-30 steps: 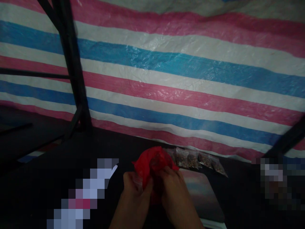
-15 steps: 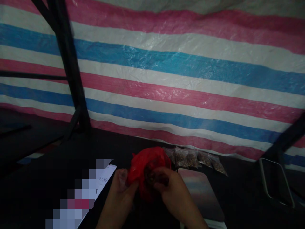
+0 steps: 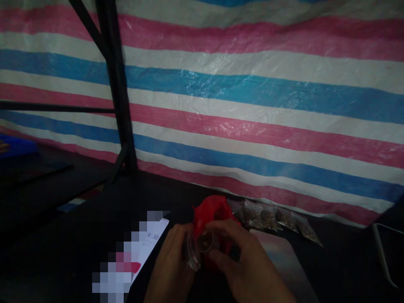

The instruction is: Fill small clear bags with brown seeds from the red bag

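My left hand (image 3: 173, 250) is closed on a small clear plastic bag (image 3: 193, 251), its mouth turned toward the right. In my right hand (image 3: 241, 256), a small round clear cup (image 3: 206, 242) is gripped between thumb and fingers. Brownish bits show dimly inside the cup, which is tilted toward the bag's mouth. Right behind both hands stands an open red plastic bag (image 3: 210, 208); its contents are dark and mostly hidden. To the right, partly covered by my right forearm, lies a flat metal-topped plate (image 3: 280, 256) that looks like a small scale.
Several filled clear zip bags (image 3: 268, 216) lie in a row along the back. A lit phone (image 3: 154, 235), partly pixelated, lies left; a dark phone-like device (image 3: 393, 252) is at right. A black metal frame (image 3: 118, 92) stands before the striped tarp (image 3: 252, 97).
My right hand has come out of the red bag, bringing the cup beside the small plastic bag. My left hand has turned that bag's mouth toward the cup. The view has shifted left.
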Demonstrator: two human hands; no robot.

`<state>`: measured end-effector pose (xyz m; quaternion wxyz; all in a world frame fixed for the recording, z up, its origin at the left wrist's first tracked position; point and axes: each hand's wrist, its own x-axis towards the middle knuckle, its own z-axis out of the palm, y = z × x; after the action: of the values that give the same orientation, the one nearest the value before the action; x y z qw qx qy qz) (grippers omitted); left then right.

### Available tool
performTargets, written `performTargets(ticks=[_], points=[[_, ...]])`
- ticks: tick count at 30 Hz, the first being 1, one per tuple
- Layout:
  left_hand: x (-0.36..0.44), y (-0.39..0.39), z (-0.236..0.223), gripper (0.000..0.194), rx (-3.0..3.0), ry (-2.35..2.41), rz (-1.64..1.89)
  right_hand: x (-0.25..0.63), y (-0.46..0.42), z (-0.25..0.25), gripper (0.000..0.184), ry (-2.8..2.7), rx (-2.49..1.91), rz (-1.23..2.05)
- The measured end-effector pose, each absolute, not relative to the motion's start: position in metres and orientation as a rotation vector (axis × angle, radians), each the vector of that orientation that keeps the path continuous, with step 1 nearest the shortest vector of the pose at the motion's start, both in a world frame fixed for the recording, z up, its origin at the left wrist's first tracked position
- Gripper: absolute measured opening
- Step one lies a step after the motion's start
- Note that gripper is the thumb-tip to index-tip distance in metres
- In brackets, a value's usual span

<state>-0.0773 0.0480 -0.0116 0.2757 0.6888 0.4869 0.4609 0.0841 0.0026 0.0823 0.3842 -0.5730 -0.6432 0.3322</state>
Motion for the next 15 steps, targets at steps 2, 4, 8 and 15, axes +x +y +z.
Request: performTargets(ticks=[2,4,8,15], points=[[-0.076,0.047,-0.012,0.013,1.864,1.265,1.206,0.075,0.003,0.082,0.047,-1.737,-1.494,0.787],[-0.075,0.047,-0.012,0.016,1.849,1.241,1.186,0.069,0.004,0.082,0.048,-1.806,-1.512,0.752],[-0.076,0.045,-0.01,0.028,1.8,1.24,1.122,0.066,0.007,0.079,0.058,-1.914,-1.456,0.687],[-0.074,0.039,0.007,0.033,1.532,1.097,1.125,0.064,0.007,0.079,0.058,-2.077,-1.343,0.491]])
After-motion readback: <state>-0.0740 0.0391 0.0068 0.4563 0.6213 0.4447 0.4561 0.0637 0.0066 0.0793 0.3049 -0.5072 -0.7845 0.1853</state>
